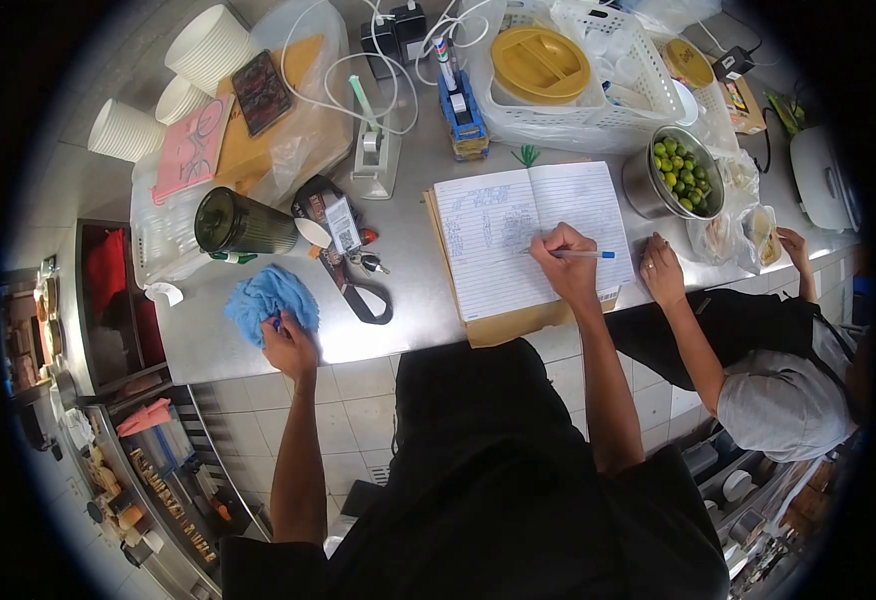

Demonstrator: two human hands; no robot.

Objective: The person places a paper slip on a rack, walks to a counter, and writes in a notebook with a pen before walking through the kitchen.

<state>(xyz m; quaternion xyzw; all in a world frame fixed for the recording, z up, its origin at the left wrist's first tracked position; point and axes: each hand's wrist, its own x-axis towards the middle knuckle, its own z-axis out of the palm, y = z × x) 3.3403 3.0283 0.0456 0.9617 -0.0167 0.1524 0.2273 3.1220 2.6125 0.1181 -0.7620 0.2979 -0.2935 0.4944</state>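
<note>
Table [408,300]: steel-grey and crowded along its far edge, with a bare strip along the near edge where both hands work.
Notebook [488,250]: lies open at the near edge, right of centre. Its spine runs from near edge to far edge, a touch tilted. The left page carries sketches, and the right page is lined and mostly blank.
Blue cloth [268,298]: bunched up near the near-left part of the table, well apart from the notebook.
Co-worker's hand [663,272]: rests flat on the table just beside the notebook's right edge, below a metal bowl of limes [683,175].
Right hand [563,265]: sits on the right page, fingers pinched narrow around the pen. It is clearly the nearer hand to the notebook.
Left hand [290,348]: closed onto the near side of the blue cloth, pressing it to the table, far off to the left.
Pen [588,254]: its long axis runs roughly along the near edge. The tip points left toward the spine and touches the paper, while the blue end sticks out to the right.
</note>
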